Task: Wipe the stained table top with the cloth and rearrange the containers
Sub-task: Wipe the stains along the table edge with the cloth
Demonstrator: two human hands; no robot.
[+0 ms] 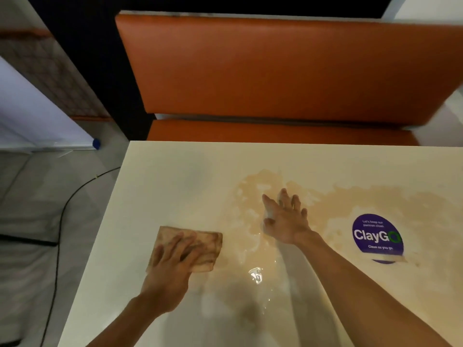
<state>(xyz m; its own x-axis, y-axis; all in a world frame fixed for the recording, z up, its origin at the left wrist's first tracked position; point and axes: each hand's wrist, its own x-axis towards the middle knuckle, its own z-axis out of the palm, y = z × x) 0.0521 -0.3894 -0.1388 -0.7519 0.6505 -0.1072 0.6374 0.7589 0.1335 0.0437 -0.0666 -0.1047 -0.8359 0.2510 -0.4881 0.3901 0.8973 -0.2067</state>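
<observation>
Behind the table's far edge we see an orange bench (288, 71). A black cable (62, 216) lies on the grey floor (27, 196) beside the table's left edge.

Near my right arm a round purple sticker (377, 236) lies on the table top (175, 176), with "ClayGo" across it in big white letters, the last letter ringed in green. Under that I read "Clean as you go"; the smaller lines above are too blurred to make out for sure.

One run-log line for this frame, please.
left hand presses stained brown cloth | right hand open over tan spill | cream table top unwiped
</observation>
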